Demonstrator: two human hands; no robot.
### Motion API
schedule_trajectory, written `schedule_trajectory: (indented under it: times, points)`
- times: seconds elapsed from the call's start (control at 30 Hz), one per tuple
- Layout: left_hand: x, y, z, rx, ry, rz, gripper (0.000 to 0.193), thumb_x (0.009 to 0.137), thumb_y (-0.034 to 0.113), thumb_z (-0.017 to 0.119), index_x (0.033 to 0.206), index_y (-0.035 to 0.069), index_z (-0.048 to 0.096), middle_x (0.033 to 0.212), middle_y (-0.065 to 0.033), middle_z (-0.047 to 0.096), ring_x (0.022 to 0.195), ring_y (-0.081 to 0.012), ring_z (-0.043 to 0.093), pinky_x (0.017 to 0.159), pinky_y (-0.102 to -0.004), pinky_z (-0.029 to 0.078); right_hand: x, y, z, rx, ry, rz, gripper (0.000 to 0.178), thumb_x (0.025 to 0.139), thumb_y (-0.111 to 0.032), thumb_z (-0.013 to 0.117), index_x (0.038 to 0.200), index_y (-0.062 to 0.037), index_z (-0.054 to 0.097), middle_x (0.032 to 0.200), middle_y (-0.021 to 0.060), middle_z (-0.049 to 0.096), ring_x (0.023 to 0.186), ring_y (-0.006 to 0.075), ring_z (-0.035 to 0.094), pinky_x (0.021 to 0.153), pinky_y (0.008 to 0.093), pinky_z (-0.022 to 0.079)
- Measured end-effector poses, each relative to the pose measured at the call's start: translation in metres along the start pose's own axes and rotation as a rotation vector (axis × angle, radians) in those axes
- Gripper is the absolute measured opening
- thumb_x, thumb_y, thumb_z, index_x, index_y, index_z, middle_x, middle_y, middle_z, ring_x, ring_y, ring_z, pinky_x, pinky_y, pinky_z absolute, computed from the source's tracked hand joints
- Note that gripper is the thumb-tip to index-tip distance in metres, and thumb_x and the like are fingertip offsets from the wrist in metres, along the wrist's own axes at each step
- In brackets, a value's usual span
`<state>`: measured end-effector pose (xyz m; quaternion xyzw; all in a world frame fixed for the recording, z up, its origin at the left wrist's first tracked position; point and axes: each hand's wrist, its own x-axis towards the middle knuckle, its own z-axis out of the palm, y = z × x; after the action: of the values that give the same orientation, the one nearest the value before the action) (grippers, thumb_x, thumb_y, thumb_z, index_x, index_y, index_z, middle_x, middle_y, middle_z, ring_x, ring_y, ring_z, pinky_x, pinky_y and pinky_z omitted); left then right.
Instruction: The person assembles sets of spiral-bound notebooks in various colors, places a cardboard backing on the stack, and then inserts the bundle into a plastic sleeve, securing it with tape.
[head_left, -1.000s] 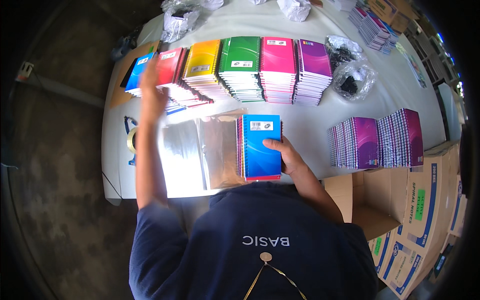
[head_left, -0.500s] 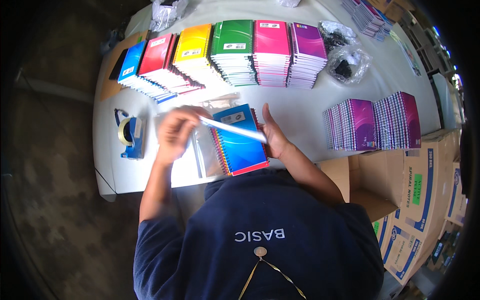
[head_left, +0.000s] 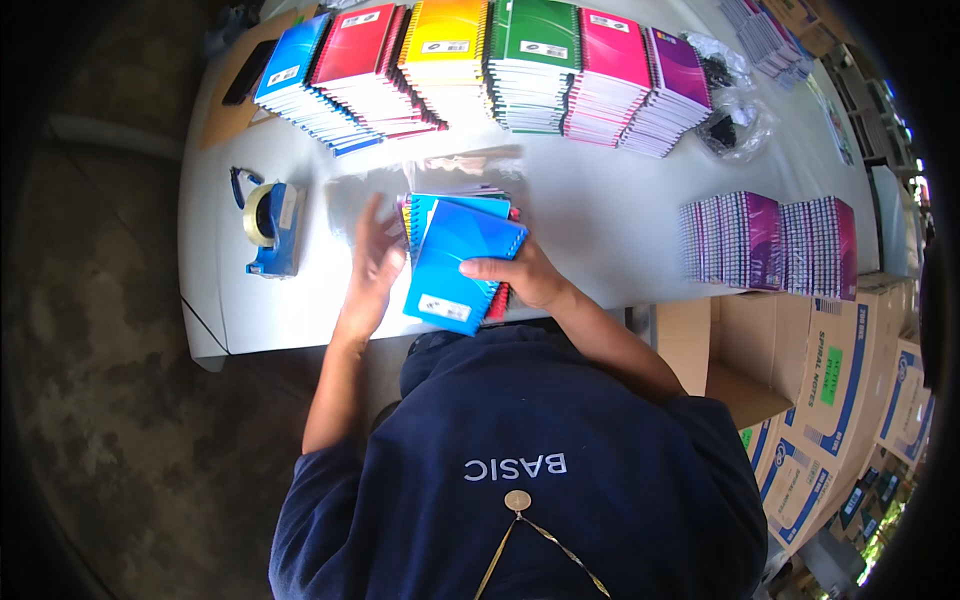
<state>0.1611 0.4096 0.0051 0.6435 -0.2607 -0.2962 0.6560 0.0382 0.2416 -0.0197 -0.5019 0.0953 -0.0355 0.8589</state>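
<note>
A blue spiral notebook lies askew on top of a small pile of notebooks in front of me. Under it, another blue cover shows, along with red and yellow edges. My right hand grips the pile from the right, thumb pressed on the top cover; its other fingers are hidden. To the left of the pile is my left hand, empty and slightly blurred, fingers apart. A clear plastic sheet or bag lies flat on the table behind and beneath the notebooks.
Stacks of blue, red, yellow, green, pink and purple notebooks line the back. A blue tape dispenser sits left. Purple notebook piles stand right, above cardboard boxes. Crumpled plastic lies at the back right.
The blue notebook, earlier raised edge-on in my left hand, now lies at an angle on the pile under my right thumb. My left hand has let go and moved down to the pile's left side.
</note>
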Motion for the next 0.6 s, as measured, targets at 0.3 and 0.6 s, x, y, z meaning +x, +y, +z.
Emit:
schedule_trajectory:
  times: [0.3,0.6]
  points:
    - [0.004,-0.091,-0.028,-0.007,-0.119,0.068,0.098,0.053,-0.007,0.079,0.134,0.010,0.027,0.121,-0.0080,0.041,0.114,-0.0208,0.045,0.098,-0.0344,0.040,0.037,0.077,0.003,-0.407,0.120,-0.383,0.095,0.055,-0.029,0.090,0.131,-0.0064,0.037,0.124,0.0091,0.046,0.115,0.0196,0.047,0.098,0.0338,0.039]
    - [0.023,-0.103,-0.029,-0.018,-0.091,0.045,0.085,0.061,0.003,0.081,0.130,0.005,0.031,0.112,-0.0076,0.051,0.107,-0.0177,0.051,0.093,-0.0315,0.044,0.064,0.123,-0.008,-0.339,0.303,-0.390,0.097,0.051,-0.033,0.092,0.126,-0.0050,0.038,0.113,0.0059,0.051,0.109,0.0169,0.049,0.094,0.0322,0.041]
